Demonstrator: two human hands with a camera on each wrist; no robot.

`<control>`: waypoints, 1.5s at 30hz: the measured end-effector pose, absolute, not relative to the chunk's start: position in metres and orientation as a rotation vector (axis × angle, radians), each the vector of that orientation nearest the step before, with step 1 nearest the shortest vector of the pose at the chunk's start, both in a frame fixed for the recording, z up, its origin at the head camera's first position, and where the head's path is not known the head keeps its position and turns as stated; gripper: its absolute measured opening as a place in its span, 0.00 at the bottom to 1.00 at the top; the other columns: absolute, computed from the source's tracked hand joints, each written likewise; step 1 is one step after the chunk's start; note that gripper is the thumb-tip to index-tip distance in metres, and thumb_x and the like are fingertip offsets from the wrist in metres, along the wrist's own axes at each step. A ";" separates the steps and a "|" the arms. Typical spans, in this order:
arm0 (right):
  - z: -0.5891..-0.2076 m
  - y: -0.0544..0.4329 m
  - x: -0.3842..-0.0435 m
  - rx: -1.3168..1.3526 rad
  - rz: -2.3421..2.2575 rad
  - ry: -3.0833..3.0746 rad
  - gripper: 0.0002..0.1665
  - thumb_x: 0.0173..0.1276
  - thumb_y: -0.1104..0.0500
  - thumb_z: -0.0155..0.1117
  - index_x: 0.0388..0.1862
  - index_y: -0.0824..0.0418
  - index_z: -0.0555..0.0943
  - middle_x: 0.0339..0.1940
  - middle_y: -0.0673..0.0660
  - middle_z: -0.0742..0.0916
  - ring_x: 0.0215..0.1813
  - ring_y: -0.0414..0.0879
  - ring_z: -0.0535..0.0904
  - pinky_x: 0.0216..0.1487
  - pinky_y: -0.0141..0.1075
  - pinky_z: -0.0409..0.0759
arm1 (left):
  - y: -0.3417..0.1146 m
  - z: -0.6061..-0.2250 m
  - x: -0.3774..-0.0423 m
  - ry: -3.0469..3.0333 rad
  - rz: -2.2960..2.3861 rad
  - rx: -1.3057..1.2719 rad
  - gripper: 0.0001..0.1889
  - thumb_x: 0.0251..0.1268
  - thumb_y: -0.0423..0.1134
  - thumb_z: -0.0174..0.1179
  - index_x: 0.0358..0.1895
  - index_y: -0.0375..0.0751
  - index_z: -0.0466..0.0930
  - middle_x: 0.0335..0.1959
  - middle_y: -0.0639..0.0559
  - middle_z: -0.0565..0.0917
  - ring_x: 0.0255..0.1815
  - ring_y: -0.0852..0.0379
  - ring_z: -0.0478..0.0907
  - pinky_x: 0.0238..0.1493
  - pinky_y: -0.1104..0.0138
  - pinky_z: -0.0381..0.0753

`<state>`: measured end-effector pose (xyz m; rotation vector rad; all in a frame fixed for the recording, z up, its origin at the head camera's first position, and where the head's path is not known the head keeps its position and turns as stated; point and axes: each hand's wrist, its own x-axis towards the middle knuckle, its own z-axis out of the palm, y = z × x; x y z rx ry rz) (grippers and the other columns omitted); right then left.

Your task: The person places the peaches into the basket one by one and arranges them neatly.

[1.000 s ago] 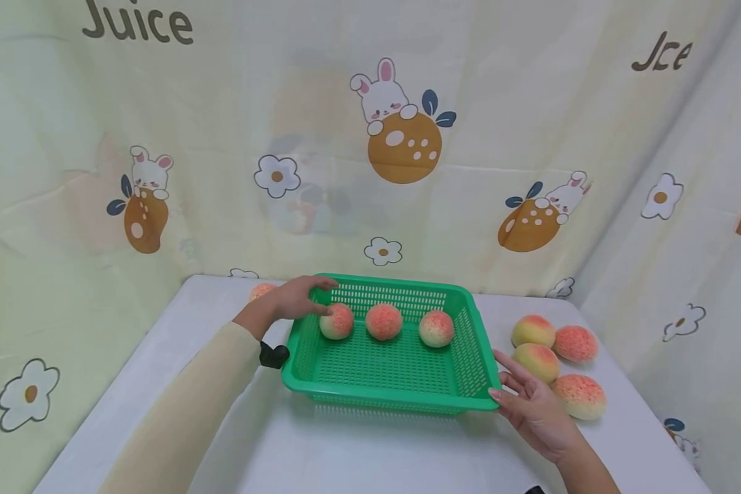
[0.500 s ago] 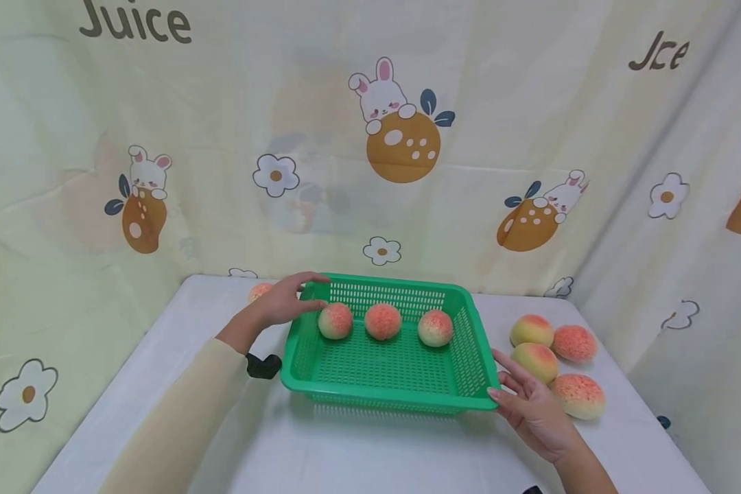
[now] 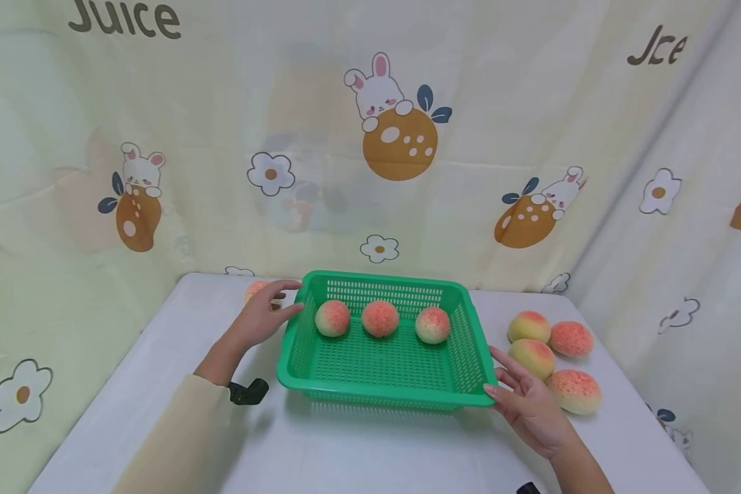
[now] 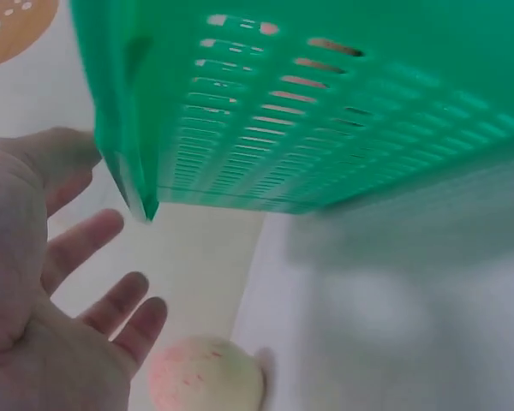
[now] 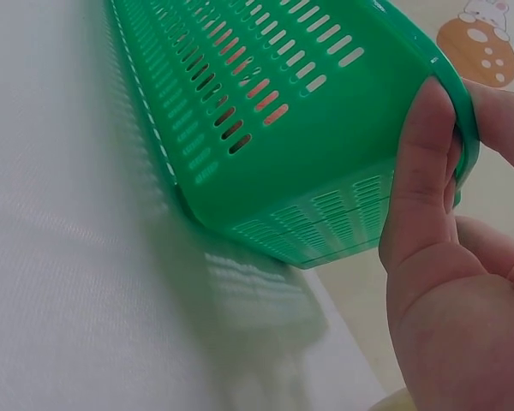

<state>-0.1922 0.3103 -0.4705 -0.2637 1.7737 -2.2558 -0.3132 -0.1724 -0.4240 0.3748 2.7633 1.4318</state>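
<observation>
A green slotted plastic basket (image 3: 383, 370) stands on the white table, with three pink-and-cream peaches (image 3: 379, 318) in a row towards its back wall. My left hand (image 3: 262, 317) is at the basket's left rim with its fingers loosely spread. In the left wrist view its thumb (image 4: 64, 154) reaches the rim, while the other fingers stand apart beneath. My right hand (image 3: 531, 408) pinches the front right corner of the rim between thumb and fingers; the right wrist view shows the thumb (image 5: 424, 163) flat on the outer wall.
Behind my left hand lies another peach (image 3: 254, 291), partly hidden. To the basket's right are two yellow-and-red fruits (image 3: 532, 359) and two pink speckled peaches (image 3: 574, 392), close to my right hand. A printed curtain (image 3: 321, 206) closes off the table's back and sides.
My left hand has moved left, from over the basket's inside and the leftmost peach to the rim. My right hand keeps its hold, and the basket stays about where it was.
</observation>
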 end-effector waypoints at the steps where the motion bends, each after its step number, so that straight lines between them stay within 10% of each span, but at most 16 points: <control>1: -0.471 0.310 -0.192 -0.265 -2.255 1.771 0.44 0.77 0.72 0.53 0.85 0.57 0.48 0.50 0.48 0.81 0.50 0.37 0.83 0.54 0.32 0.86 | -0.174 -0.426 -0.312 2.770 1.434 0.339 0.26 0.75 0.46 0.61 0.73 0.47 0.71 0.76 0.41 0.69 0.75 0.32 0.67 0.67 0.39 0.75; 27: -0.469 0.305 -0.192 -0.264 -2.275 1.743 0.46 0.77 0.72 0.54 0.85 0.57 0.47 0.51 0.49 0.82 0.50 0.38 0.84 0.52 0.32 0.87 | -0.228 -0.476 -0.335 2.965 1.706 0.009 0.19 0.77 0.38 0.57 0.64 0.34 0.76 0.64 0.36 0.78 0.68 0.38 0.71 0.70 0.46 0.72; 45: -0.473 0.310 -0.192 -0.319 -2.288 1.700 0.45 0.78 0.73 0.50 0.86 0.57 0.45 0.51 0.48 0.81 0.51 0.38 0.84 0.53 0.31 0.86 | -0.224 -0.483 -0.376 2.798 1.564 -0.140 0.35 0.76 0.48 0.59 0.80 0.43 0.58 0.79 0.33 0.58 0.80 0.34 0.56 0.78 0.42 0.61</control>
